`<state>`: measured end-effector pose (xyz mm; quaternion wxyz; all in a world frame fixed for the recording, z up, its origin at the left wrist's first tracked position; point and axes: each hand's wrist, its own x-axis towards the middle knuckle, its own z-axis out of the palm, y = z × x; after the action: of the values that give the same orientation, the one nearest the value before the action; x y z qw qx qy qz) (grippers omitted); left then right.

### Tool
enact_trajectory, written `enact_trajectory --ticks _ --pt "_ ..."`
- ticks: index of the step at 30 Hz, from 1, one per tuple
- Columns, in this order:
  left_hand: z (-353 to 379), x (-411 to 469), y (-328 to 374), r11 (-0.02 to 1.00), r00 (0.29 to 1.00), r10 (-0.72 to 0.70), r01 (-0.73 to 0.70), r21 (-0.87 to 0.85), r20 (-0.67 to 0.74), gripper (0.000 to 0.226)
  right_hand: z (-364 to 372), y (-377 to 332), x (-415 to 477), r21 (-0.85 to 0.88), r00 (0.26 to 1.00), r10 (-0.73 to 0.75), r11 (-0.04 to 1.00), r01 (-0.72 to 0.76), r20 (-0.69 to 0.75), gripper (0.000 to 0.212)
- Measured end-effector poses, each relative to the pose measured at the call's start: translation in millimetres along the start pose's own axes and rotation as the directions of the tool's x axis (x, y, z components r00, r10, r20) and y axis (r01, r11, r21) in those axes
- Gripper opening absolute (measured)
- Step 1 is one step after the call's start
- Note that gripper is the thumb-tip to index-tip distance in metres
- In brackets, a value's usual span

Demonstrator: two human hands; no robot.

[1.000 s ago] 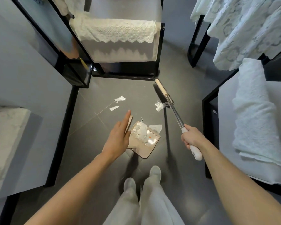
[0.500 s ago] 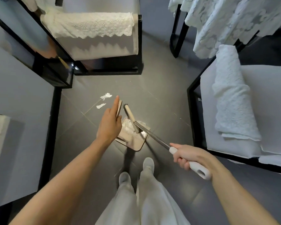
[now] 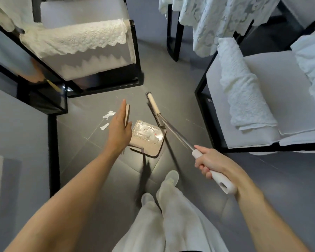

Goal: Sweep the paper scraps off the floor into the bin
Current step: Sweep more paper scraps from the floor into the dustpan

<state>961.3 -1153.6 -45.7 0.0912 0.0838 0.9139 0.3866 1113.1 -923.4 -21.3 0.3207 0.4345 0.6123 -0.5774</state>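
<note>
A beige dustpan (image 3: 154, 144) stands on the dark tiled floor just ahead of my feet, holding several white paper scraps (image 3: 146, 130). My left hand (image 3: 119, 128) pinches the top of its upright handle (image 3: 127, 113) between straight fingers and thumb. My right hand (image 3: 208, 163) grips the white grip of a broom (image 3: 173, 130). Its brush head (image 3: 153, 107) rests on the floor beyond the pan's right side. Two loose scraps (image 3: 108, 114) lie on the floor left of my left hand.
Black-framed grey seats draped with white lace cloths stand at the back left (image 3: 91, 57) and right (image 3: 262, 99). A dark glass-sided table (image 3: 49, 100) is at the left. A lace tablecloth (image 3: 213, 20) hangs at the back right. My white shoes (image 3: 171, 177) stand behind the pan.
The broom swept a scrap from the far right into the dustpan, then its head moved back out beyond the pan's right side. My left hand kept hold of the pan handle.
</note>
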Motion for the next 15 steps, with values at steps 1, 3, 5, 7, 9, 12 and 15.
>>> enact_trajectory --ticks 1,3,5,7,9,12,15 --pt "0 7 5 1.0 1.0 0.017 -0.017 0.008 0.013 0.076 1 -2 3 0.013 0.999 -0.011 1.0 0.011 -0.033 0.076" --pt "3 25 15 0.998 0.998 0.054 -0.055 0.029 0.042 0.075 4 -8 11 0.013 0.994 -0.029 0.999 0.03 -0.103 0.075" --pt "8 46 25 0.996 0.994 0.08 -0.083 0.037 0.078 0.075 5 -16 24 -0.008 0.982 -0.044 0.999 0.043 -0.181 0.075" --pt "16 66 36 0.993 0.987 0.108 -0.114 0.044 0.116 0.075 5 -26 40 -0.036 0.968 -0.049 0.998 0.042 -0.247 0.076" --pt "23 86 47 0.989 0.981 0.132 -0.141 0.053 0.145 0.076 2 -38 53 -0.051 0.954 -0.054 0.998 0.041 -0.295 0.076" --pt "29 115 60 0.98 0.97 0.158 -0.178 0.094 0.186 0.079 -5 -54 70 -0.097 0.937 -0.062 0.995 0.03 -0.345 0.075" --pt "36 146 68 0.966 0.947 0.194 -0.229 0.116 0.257 0.08 -15 -68 85 -0.135 0.917 -0.052 0.991 -0.002 -0.395 0.073"
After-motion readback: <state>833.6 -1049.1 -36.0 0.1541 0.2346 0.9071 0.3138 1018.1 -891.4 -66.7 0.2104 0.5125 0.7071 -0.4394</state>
